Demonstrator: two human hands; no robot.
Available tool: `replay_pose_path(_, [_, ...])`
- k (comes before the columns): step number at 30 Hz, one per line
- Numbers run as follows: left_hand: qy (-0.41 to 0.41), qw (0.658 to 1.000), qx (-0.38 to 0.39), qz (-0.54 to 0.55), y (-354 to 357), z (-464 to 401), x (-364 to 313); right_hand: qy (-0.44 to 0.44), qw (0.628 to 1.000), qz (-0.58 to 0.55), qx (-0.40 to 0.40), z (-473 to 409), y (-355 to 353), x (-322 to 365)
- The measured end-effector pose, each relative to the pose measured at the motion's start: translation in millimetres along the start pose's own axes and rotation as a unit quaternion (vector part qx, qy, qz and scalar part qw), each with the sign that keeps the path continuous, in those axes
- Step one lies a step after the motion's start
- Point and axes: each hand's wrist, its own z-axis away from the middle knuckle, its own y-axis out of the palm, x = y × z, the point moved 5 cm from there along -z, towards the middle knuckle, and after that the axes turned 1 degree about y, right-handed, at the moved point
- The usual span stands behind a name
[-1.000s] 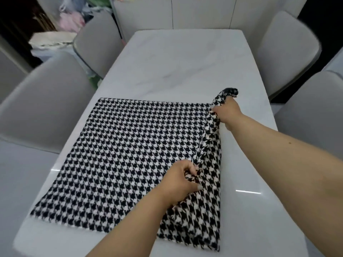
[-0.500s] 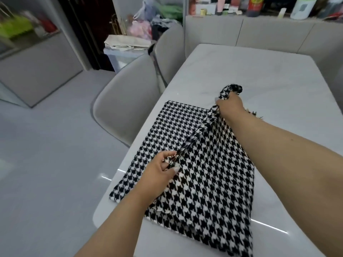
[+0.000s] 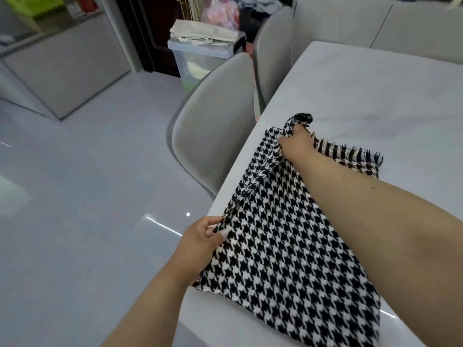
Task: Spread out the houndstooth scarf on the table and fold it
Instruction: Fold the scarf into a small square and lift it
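Scarf (image 3: 288,249) lies folded by the table's (image 3: 375,96) left edge. Left hand (image 3: 203,240) and right hand (image 3: 297,144) pinch its edge. A bin (image 3: 200,61) holds cloth behind two chairs (image 3: 213,136).

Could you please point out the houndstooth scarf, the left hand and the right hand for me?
houndstooth scarf (image 3: 283,249): head view, middle of the top layer.
left hand (image 3: 203,240): head view, back of the hand.
right hand (image 3: 297,144): head view, back of the hand.

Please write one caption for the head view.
Both hands grip the houndstooth scarf on the white table.

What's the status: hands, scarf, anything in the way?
Left hand and right hand both grip the scarf edge. Scarf folded on table. No obstruction.
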Motion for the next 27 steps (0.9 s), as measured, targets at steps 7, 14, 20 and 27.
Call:
replay_pose_path(7, [-0.003, 0.999, -0.011, -0.031, -7.5, -24.4, 14.6, 0.008, 1.000, 0.018, 0.007, -13.1, 24.1, -6.1])
replay_pose_path(14, [0.064, 0.942, -0.140, -0.298, -7.8, -30.3, 4.0, 0.015, 0.991, -0.098, 0.088, -3.0, 30.1, -22.1])
replay_pose_path(20, [0.306, 0.865, -0.134, -0.375, 52.9, -50.4, -46.1, -0.056, 0.997, 0.049, 0.002, 36.1, -3.1, -58.8])
replay_pose_path(27, [0.280, 0.788, 0.064, -0.544, 123.4, -117.6, -44.5, -0.131, 0.940, 0.306, 0.067, 58.9, -12.9, -117.2])
